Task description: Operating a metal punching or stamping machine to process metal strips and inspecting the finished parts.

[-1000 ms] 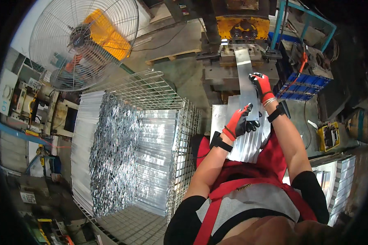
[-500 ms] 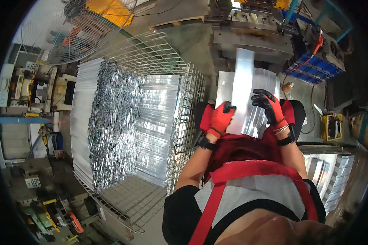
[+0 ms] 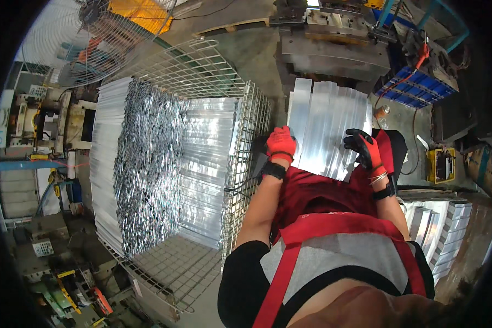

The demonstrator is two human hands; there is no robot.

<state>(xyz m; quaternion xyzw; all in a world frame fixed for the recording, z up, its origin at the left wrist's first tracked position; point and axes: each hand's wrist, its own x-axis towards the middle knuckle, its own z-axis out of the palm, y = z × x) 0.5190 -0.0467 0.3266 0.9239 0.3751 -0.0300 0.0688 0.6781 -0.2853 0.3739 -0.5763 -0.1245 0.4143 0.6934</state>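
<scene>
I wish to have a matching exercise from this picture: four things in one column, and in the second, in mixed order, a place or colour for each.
1. Left hand
2. Cage
3. Right hand
4. Small box

A. By the right edge of the strips between the hands
B. Yellow
C. By those strips' left edge
D. Left of both hands

Pairs: 1-C, 2-D, 3-A, 4-B

A head-worn fisheye camera, the left of a side-by-side pair, looks steeply down over the chest [image 3: 339, 259], upright and unmirrored. The left hand [image 3: 281, 144] and right hand [image 3: 366, 150] lie within close view; its wide sweep also reaches the cage [image 3: 172, 268] and fan [image 3: 95, 41] at left.
</scene>
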